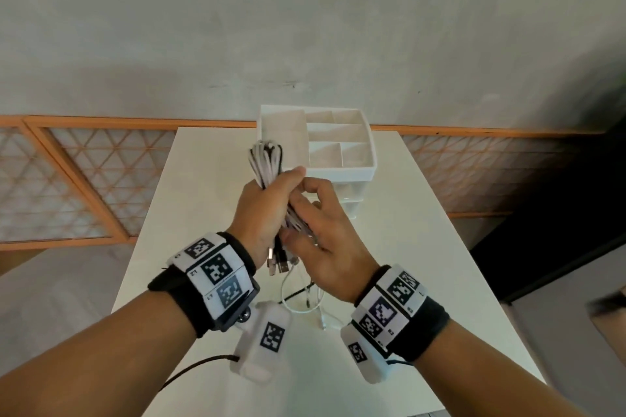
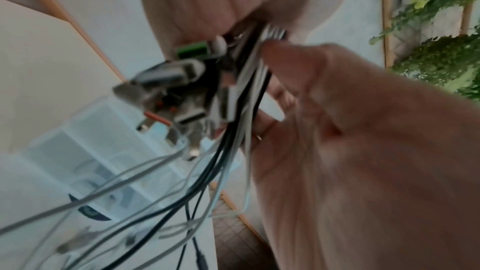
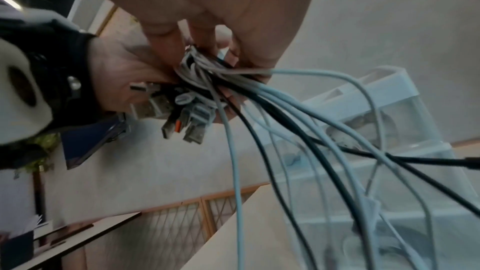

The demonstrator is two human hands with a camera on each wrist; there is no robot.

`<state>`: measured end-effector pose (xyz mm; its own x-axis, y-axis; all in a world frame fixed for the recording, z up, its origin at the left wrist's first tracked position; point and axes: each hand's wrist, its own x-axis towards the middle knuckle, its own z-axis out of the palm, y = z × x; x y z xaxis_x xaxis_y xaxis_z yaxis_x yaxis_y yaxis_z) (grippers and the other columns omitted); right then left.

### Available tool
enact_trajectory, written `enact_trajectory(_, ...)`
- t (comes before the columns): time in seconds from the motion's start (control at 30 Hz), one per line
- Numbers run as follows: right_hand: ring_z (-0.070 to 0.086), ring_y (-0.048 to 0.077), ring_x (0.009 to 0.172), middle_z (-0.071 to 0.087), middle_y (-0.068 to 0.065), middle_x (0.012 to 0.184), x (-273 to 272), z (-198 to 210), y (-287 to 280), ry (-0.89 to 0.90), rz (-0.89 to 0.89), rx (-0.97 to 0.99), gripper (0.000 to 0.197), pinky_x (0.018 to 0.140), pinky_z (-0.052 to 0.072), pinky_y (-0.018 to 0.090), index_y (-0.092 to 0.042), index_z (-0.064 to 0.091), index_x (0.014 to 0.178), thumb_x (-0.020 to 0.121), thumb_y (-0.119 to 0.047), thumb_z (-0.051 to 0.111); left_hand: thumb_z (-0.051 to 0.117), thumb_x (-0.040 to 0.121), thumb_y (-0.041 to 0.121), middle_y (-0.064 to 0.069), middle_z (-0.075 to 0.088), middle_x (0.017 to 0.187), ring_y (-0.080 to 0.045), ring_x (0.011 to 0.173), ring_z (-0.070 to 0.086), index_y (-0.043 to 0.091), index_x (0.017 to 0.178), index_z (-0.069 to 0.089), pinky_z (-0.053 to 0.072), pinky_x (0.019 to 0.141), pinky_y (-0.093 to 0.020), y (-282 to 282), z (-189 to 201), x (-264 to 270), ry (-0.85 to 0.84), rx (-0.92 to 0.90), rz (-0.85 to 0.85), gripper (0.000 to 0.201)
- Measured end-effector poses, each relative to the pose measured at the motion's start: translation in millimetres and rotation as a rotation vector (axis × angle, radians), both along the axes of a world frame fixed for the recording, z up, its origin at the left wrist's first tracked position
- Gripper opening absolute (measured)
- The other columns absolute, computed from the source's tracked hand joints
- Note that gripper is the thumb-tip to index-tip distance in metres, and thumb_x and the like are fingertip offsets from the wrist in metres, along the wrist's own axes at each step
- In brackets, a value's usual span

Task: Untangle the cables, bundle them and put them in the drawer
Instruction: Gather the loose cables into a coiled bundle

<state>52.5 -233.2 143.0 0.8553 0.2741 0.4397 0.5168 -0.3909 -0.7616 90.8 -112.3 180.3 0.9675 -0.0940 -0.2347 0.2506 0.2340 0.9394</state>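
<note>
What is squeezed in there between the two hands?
A bundle of white and black cables, gripped by the left hand with the right hand against it; head view shows it.

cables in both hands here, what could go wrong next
1. The left hand grips the cables mid-bundle while loose ends trail onto the table; they could snag or re-tangle while being wound.
2. The plugs hang unevenly below the grip, so the bundle may come out lopsided.
3. The right hand only touches the strands; some could slip free.
</note>
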Motion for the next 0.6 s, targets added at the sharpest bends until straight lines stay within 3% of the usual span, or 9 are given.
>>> enact_trajectory(0.1, 0.055, 0.015, 0.117, 0.039, 0.002, 0.137, -7, -8, -9, 0.016, -0.063, -0.098, 0.072, 0.095, 0.050, 0.028, -0.018, 0.039, 0.144, 0.080, -0.009, 0.072, 0.070, 0.085, 0.027, -0.010, 0.062, 0.068, -0.024, 0.063, 0.061, 0.013, 0.068, 0.068, 0.051, 0.069, -0.037, 11, 2, 8, -0.015, -0.069, 0.009, 0.022)
enact_trajectory(0.17, 0.059, 0.010, 0.109, 0.053, -0.002, 0.126, -5, -11, -9, 0.137, -0.080, -0.052, 0.073, 0.091, 0.051, 0.026, -0.022, 0.036, 0.137, 0.077, -0.009, 0.076, 0.066, 0.089, 0.021, -0.014, 0.062, 0.073, -0.027, 0.066, 0.059, 0.009, 0.070, 0.069, 0.050, 0.073, -0.040, 17, 4, 9, -0.065, -0.090, -0.056, 0.023)
enact_trajectory(0.27, 0.062, 0.006, 0.067, 0.066, -0.007, 0.082, 4, -19, -11, 0.284, -0.135, -0.057, 0.047, 0.065, 0.051, 0.020, -0.022, 0.048, 0.118, 0.082, -0.015, 0.077, 0.063, 0.092, 0.016, -0.019, 0.064, 0.082, -0.031, 0.077, 0.062, 0.007, 0.082, 0.068, 0.051, 0.081, -0.046, 23, 10, 8, -0.128, -0.123, -0.195, 0.015)
enact_trajectory(0.33, 0.058, 0.005, 0.059, 0.066, -0.008, 0.069, 11, -23, -18, 0.297, -0.151, -0.145, 0.021, 0.061, 0.045, 0.017, -0.021, 0.063, 0.094, 0.083, -0.022, 0.080, 0.066, 0.088, 0.020, -0.017, 0.067, 0.082, -0.033, 0.082, 0.065, 0.009, 0.083, 0.069, 0.053, 0.085, -0.045, 29, 12, 7, -0.155, -0.146, -0.287, 0.012)
enact_trajectory(0.4, 0.058, 0.004, 0.057, 0.067, -0.013, 0.065, 16, -29, -29, 0.330, -0.115, -0.195, 0.014, 0.061, 0.046, 0.019, -0.027, 0.068, 0.080, 0.083, -0.024, 0.081, 0.066, 0.088, 0.022, -0.014, 0.065, 0.078, -0.032, 0.081, 0.066, 0.009, 0.082, 0.068, 0.055, 0.082, -0.043, 38, 12, 8, -0.172, -0.132, -0.370, 0.015)
enact_trajectory(0.43, 0.059, 0.003, 0.058, 0.070, -0.013, 0.067, 17, -32, -33, 0.353, -0.107, -0.196, 0.011, 0.062, 0.050, 0.022, -0.027, 0.071, 0.081, 0.084, -0.024, 0.081, 0.064, 0.089, 0.023, -0.013, 0.063, 0.075, -0.032, 0.078, 0.066, 0.008, 0.082, 0.065, 0.055, 0.079, -0.042, 41, 12, 8, -0.175, -0.119, -0.407, 0.016)
enact_trajectory(0.5, 0.065, 0.014, 0.065, 0.075, -0.006, 0.077, 21, -36, -40, 0.378, -0.121, -0.198, 0.006, 0.067, 0.056, 0.034, -0.023, 0.077, 0.089, 0.084, -0.021, 0.080, 0.061, 0.090, 0.022, -0.012, 0.059, 0.070, -0.031, 0.075, 0.065, 0.006, 0.082, 0.060, 0.055, 0.073, -0.038, 44, 11, 5, -0.182, -0.108, -0.450, 0.017)
enact_trajectory(0.6, 0.058, 0.005, 0.063, 0.069, -0.004, 0.075, 20, -31, -39, 0.322, -0.098, -0.201, 0.006, 0.064, 0.049, 0.021, -0.015, 0.073, 0.085, 0.082, -0.013, 0.078, 0.062, 0.092, 0.022, -0.008, 0.054, 0.065, -0.029, 0.071, 0.062, 0.007, 0.080, 0.057, 0.055, 0.068, -0.036, 43, 11, 4, -0.187, -0.111, -0.406, 0.019)
